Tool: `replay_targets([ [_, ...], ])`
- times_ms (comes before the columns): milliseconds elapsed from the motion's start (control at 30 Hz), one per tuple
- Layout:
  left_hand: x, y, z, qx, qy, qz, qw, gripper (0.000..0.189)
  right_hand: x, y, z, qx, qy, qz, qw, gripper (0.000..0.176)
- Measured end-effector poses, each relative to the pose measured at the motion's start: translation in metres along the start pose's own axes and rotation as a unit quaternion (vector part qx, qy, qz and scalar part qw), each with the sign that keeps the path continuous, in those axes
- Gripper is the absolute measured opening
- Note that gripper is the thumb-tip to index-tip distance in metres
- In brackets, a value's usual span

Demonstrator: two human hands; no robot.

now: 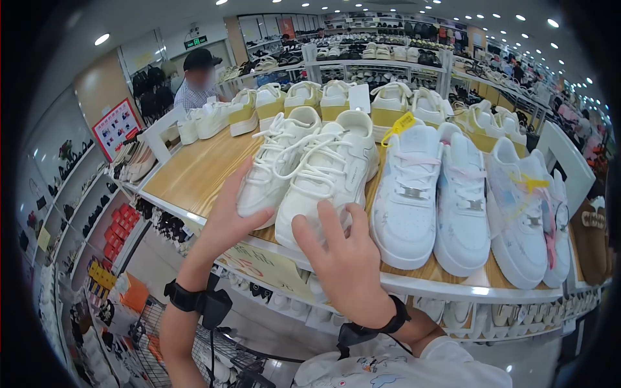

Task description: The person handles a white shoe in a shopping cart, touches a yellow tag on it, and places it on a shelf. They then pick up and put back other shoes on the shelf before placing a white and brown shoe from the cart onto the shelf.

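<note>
head: left hand, right hand on sneakers at shelf edge.

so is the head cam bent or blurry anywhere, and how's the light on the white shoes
Head view: strong fisheye, the wooden shelf bows and the corners go black. Head view: even ceiling lights, so the white sneakers at the left hand and right hand look pale, with only soft shadows. Head view: both hands sharp, no motion blur.
</note>
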State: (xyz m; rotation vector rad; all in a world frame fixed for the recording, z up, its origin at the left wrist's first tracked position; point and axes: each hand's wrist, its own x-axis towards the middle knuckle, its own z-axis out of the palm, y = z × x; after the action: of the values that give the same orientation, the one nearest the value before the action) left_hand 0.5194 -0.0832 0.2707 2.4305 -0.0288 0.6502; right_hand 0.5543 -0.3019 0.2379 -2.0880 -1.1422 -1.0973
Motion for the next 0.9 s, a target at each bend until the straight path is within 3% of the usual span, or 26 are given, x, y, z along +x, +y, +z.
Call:
replay_targets([
  [133, -0.003, 0.003, 0.006, -0.026, 0.034, 0.007, 0.999, 0.081, -0.001, 0.0, 0.001, 0.026, -0.024, 0.04, 0.999, 0.042],
  [367, -0.007, 0.014, 0.012, -0.033, 0.059, -0.011, 0.998, 0.078, 0.006, 0.002, -0.004, 0.095, -0.035, 0.019, 0.995, 0.051],
  [467, -0.011, 0.014, 0.018, -0.018, 0.08, 0.0, 0.997, 0.077, 0.002, 0.002, 0.001, 0.122, -0.026, 0.026, 0.992, 0.049],
  [533, -0.015, 0.015, 0.017, 0.023, 0.079, 0.017, 0.996, 0.077, 0.002, 0.002, 0.001, 0.125, -0.028, 0.027, 0.991, 0.034],
  [633, -0.023, 0.011, 0.018, -0.029, 0.072, 0.022, 0.997, 0.078, 0.002, 0.001, 0.002, 0.119, -0.029, 0.037, 0.992, 0.047],
  [900, -0.044, 0.016, 0.027, 0.002, 0.115, 0.015, 0.993, 0.08, 0.006, 0.0, -0.008, 0.129, -0.051, 0.049, 0.989, 0.042],
])
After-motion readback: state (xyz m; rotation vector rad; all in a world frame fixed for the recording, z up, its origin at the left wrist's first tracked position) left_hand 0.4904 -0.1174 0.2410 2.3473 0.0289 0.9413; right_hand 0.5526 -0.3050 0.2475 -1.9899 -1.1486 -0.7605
